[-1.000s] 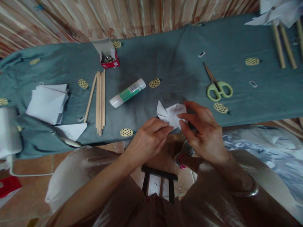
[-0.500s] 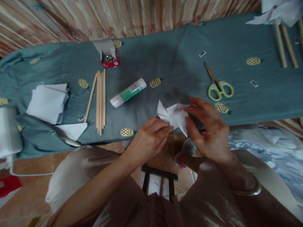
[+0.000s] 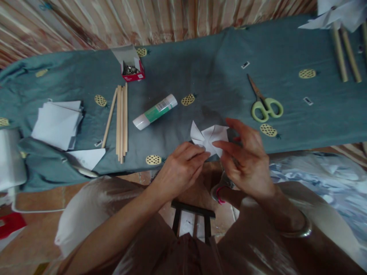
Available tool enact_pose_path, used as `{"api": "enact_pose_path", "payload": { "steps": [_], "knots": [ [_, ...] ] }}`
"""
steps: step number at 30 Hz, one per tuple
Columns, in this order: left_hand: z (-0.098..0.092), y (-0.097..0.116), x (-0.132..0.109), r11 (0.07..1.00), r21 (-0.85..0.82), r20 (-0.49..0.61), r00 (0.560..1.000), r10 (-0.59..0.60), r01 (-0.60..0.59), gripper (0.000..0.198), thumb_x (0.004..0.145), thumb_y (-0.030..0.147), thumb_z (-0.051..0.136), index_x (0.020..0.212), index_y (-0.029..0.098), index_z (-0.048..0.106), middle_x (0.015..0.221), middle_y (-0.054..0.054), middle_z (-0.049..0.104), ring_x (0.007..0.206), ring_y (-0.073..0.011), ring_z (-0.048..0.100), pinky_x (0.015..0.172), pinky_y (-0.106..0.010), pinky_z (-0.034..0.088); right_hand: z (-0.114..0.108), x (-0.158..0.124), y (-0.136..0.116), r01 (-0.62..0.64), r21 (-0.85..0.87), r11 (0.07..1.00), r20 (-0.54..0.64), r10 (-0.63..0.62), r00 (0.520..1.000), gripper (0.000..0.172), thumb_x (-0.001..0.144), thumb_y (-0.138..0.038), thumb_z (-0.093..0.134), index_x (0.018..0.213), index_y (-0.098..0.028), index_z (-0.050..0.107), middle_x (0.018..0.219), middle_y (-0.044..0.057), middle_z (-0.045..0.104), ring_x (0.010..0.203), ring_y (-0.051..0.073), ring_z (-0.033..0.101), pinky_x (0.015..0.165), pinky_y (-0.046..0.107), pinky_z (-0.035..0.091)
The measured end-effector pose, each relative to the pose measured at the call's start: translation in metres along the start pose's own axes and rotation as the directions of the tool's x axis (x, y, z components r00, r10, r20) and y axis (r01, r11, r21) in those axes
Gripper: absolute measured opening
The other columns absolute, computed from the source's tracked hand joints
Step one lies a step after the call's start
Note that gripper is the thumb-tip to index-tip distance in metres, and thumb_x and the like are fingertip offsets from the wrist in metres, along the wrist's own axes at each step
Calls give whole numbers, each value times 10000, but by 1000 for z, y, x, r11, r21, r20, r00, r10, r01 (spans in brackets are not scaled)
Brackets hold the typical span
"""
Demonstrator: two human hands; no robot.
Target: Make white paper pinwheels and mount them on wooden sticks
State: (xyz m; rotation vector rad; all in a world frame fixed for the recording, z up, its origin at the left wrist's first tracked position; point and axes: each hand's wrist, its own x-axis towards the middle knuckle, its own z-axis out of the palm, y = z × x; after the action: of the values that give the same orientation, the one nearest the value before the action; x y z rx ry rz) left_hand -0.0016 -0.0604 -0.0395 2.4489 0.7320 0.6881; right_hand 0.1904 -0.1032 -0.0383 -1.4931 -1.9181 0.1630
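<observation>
A white paper pinwheel [image 3: 210,133], its blades folded toward the middle, is held just over the near edge of the cloth-covered table. My left hand [image 3: 182,166] pinches its lower left side between thumb and fingers. My right hand [image 3: 248,160] is on its right side, with a fingertip near the pinwheel's middle and the thumb lower down at a blade that the fingers partly hide. Left of the pinwheel lies a green and white glue stick [image 3: 155,112]. Scissors with green handles [image 3: 266,109] lie slightly apart to the right.
Wooden sticks [image 3: 122,122] lie on the blue-green cloth [image 3: 212,61], left of the glue stick. Behind them is an open red box [image 3: 133,72] of small metal pieces. Paper sheets [image 3: 57,124] are stacked farther left. Finished-looking pinwheels [image 3: 338,17] on sticks occupy the far right corner.
My right hand has moved left across the pinwheel, its fingertip shifting from the right blade's edge toward the middle. The lower right blade tip is now hidden. My left hand stays in place.
</observation>
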Motion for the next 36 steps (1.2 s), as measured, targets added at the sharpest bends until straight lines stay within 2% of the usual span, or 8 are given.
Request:
{"api": "enact_pose_path", "payload": {
  "steps": [11,17,23,27,30,32,34,36],
  "knots": [
    [0,0,1,1000,15,2,1000,5,-5,207,898,125,518,1069,117,634,986,-91,679,929,-192,603,801,-362,567,5,-2,2,73,17,997,97,-75,992,371,818,-68,494,1133,-236,592,1458,84,402,1328,308,393,1049,552,415],
    [-1,0,1,1000,-8,-3,1000,-11,11,214,897,125,519,1079,112,632,995,-97,679,939,-194,598,811,-360,558,4,-2,-4,33,-24,999,207,-28,978,433,800,-80,495,1181,-282,539,1510,57,343,1391,304,318,1074,536,386],
    [-4,-2,3,998,-22,-24,998,-51,51,229,899,136,512,1090,148,637,1012,-91,689,938,-196,605,823,-377,537,8,1,-8,37,-53,998,181,-26,983,278,810,-204,572,1084,-252,563,1485,86,387,1405,325,296,1035,553,409],
    [-8,-3,7,995,-64,-65,995,-81,77,225,904,163,513,1082,145,650,1008,-95,694,949,-196,614,849,-377,518,12,2,-8,25,-44,999,146,-19,989,193,832,-213,548,1016,-221,606,1455,108,438,1403,321,305,1027,552,412],
    [-13,-5,9,985,-115,-118,983,-141,128,219,899,213,544,1073,157,664,1008,-90,699,949,-189,619,856,-365,507,13,4,-7,31,-56,998,141,-22,990,171,837,-205,542,983,-189,629,1433,141,465,1395,329,318,1019,575,408],
    [-18,-7,8,968,-154,-156,963,-221,198,203,891,244,564,1034,165,684,979,-79,711,932,-187,626,851,-355,500,14,5,-6,29,-60,998,136,-21,990,152,839,-181,535,941,-188,647,1433,134,471,1395,325,321,1024,581,403],
    [-22,-10,7,932,-209,-181,925,-334,296,185,881,266,578,974,169,705,946,-69,725,906,-189,638,840,-342,495,16,6,-6,34,-61,998,120,-27,992,147,837,-151,527,880,-182,665,1424,128,487,1393,319,328,1029,567,406],
    [-23,-13,4,858,-321,-178,864,-471,402,188,870,301,587,920,178,721,897,-58,736,852,-189,655,797,-320,501,19,7,-5,38,-57,998,97,-33,995,169,834,-126,517,832,-170,680,1398,132,515,1385,316,343,1029,544,419]
  ]
}}
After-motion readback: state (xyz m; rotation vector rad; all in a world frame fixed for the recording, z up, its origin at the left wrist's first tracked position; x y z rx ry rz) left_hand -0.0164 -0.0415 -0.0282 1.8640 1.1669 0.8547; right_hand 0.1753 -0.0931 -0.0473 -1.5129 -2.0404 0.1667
